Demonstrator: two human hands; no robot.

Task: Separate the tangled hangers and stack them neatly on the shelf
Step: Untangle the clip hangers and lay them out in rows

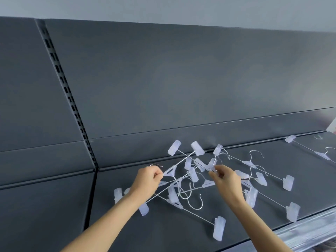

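A tangle of clear plastic clip hangers (189,179) with thin metal rods and hooks lies on the dark grey shelf (181,233). My left hand (148,180) grips the centre piece of one hanger at the pile's left side, its hook curving above my fingers. My right hand (226,180) pinches the clear middle part of another hanger near the top of the pile. Several more hangers (272,179) spread out to the right, overlapping each other. One hanger (316,152) lies apart at the far right.
The shelf's dark back panel (181,79) rises behind the pile, with a slotted upright (69,99) at the left. A clear price strip (309,231) runs along the shelf's front edge at the lower right. A neighbouring shelf (45,197) lies to the left.
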